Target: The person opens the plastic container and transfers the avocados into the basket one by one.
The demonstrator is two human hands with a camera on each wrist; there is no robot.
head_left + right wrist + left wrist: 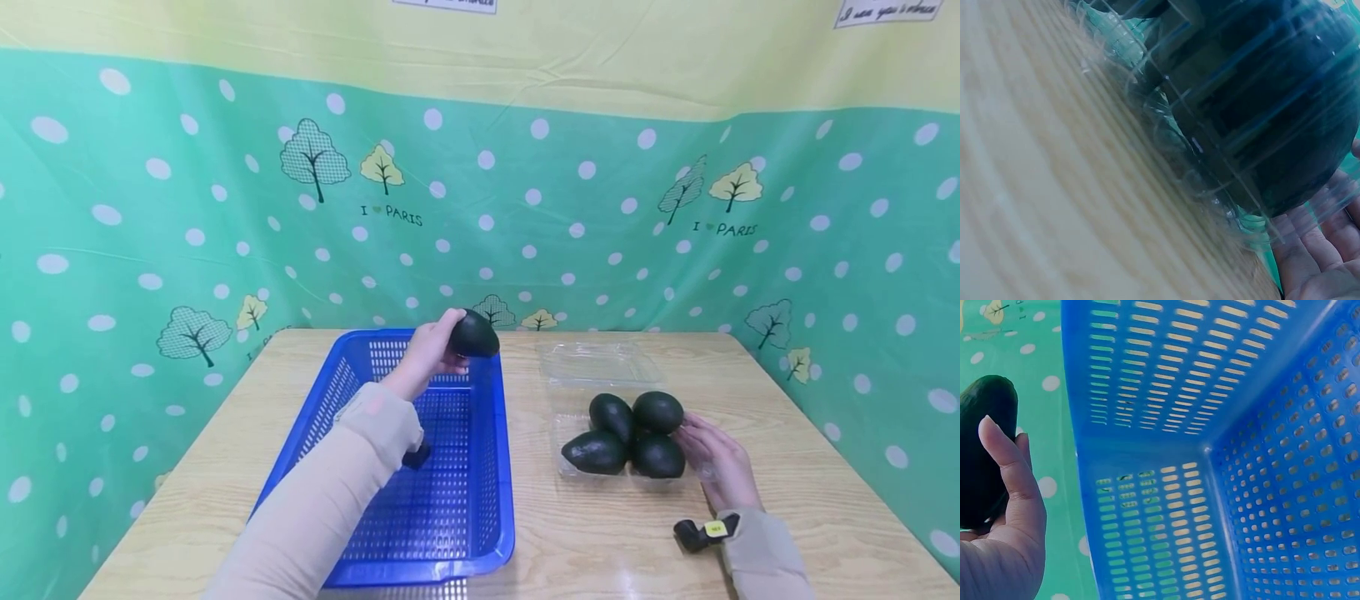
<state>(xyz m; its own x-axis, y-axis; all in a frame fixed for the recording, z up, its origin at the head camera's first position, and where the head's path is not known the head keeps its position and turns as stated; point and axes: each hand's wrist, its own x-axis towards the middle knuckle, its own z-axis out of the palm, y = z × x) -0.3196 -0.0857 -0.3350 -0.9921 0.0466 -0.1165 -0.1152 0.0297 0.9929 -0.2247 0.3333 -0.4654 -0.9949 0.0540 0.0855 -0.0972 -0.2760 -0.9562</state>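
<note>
My left hand (429,357) holds a dark green avocado (475,335) above the far right corner of a blue plastic basket (508,508). In the left wrist view, the thumb lies along the avocado (985,462) beside the basket wall (1147,445). Several more avocados (658,455) sit grouped in a clear plastic container (559,440) to the right of the basket. My right hand (718,460) rests at the container's right side, its fingers loosely extended against the clear wall. The right wrist view shows those fingers (1319,250) beyond the plastic, beside a large dark avocado (1272,119).
The container's clear lid (596,363) lies folded back on the wooden table (585,542). A black wrist device (701,533) with a yellow label sits at the right sleeve. Green and yellow patterned cloth (480,200) hangs behind the table and along its sides.
</note>
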